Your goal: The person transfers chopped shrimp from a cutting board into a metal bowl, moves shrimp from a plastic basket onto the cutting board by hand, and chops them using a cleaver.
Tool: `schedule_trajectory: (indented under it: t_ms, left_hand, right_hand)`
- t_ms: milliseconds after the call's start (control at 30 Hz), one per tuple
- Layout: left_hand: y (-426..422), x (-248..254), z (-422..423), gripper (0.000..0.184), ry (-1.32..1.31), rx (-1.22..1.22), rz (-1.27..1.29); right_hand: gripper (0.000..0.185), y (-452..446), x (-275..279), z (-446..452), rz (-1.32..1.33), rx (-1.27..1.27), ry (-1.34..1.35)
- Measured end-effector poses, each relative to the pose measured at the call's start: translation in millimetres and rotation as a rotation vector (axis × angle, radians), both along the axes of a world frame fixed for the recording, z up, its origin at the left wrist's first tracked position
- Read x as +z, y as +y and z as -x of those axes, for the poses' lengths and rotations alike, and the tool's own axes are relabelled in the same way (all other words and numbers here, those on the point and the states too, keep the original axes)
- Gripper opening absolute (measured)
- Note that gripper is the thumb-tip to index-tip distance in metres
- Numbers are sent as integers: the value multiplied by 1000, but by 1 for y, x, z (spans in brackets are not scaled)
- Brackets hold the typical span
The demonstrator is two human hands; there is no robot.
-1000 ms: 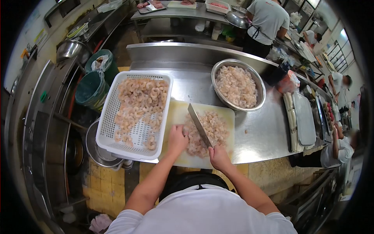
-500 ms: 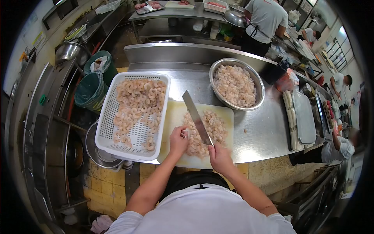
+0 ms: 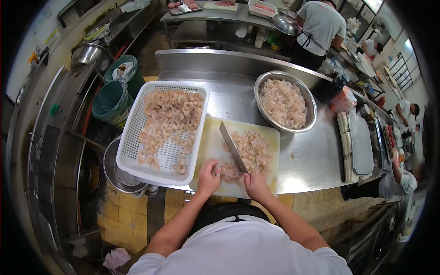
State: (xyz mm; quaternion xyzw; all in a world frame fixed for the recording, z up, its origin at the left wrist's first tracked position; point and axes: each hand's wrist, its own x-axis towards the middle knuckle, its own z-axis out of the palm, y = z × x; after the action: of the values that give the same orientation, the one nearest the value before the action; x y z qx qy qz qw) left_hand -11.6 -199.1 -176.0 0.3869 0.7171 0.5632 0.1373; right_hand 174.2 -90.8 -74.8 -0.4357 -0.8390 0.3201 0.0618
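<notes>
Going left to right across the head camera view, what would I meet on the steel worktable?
White perforated basket of shrimp, knife in the right hand, steel bowl heaped with shrimp, flat gray tray.

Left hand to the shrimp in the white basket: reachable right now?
Likely yes: only the rim of the open-topped basket separates the left hand from the shrimp; the knife, in the right hand, is on the other side.

Yellow tiled floor [image 3: 121, 213]; pale wall [image 3: 34, 30] at left; steel counter [image 3: 206, 17] across the back; bright light [image 3: 408, 44] at upper right
</notes>
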Motion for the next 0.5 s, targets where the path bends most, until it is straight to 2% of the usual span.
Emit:
schedule_trajectory:
  t_ms: [67,133,233,267,367,500]
  left_hand:
    - [-2,-4,2,29,-25,-13,-2]
    - [-4,-5,2,30,-39,-31,-1]
    - [-5,-5,4,31,-49,-41,9]
    - [-4,-6,3,31,-55,-40,16]
    - [-6,-4,4,31,-28,-59,35]
    - [-4,-4,6,32,-4,-67,21]
  right_hand:
    - [42,4,-6,-3,30,-9,2]
    - [42,7,27,-3,94,-29,13]
    - [41,10,35,-4,-1,-52,57]
    - [41,12,32,-4,-22,-67,69]
    - [40,22,-24,-12,-43,-50,13]
    - [40,25,22,-10,72,-69,3]
